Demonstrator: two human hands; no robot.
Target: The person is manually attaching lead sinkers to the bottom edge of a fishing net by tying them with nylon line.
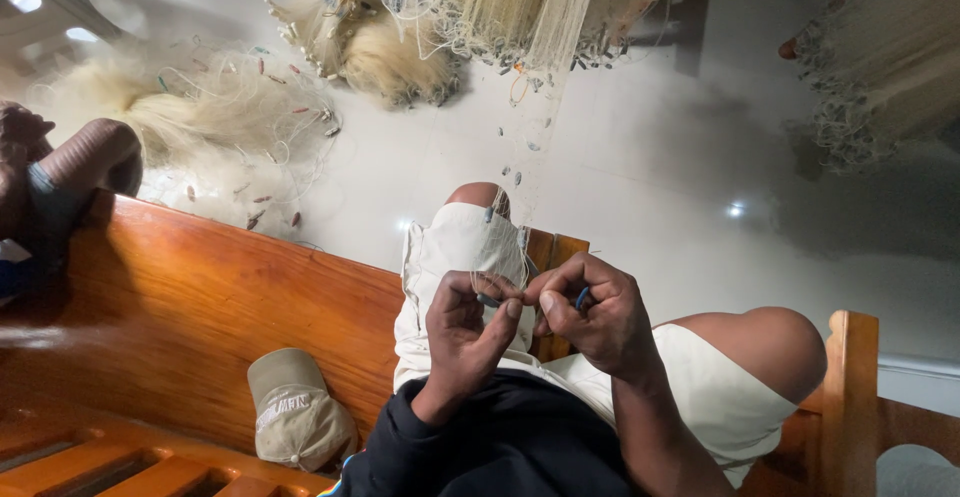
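Two hands meet at the lower centre of the frame, over the person's lap; the left hand (465, 329) is curled, its thumb and forefinger pinched on a fine pale strand of fishing net (520, 147), while the right hand (590, 312) is closed around a small blue tool (582, 298) (only a sliver of it shows between the fingers), its thumb pressed close to the left thumb; the net strand rises from the fingertips over the pale shorts (460, 257) and the raised knee toward the upper centre of the frame; just left of the lap, at the lower left, a beige cap (295, 415) lies on the seat of a polished wooden bench (200, 297); at the left edge another person's knee (95, 152) shows beside the bench; beyond, on the white tiled floor (640, 167), a loose heap of net with small floats (230, 127) spreads across the upper left; farther still, bundled nets (480, 17) fill the upper centre, and another bundle (885, 67) sits at the upper right.
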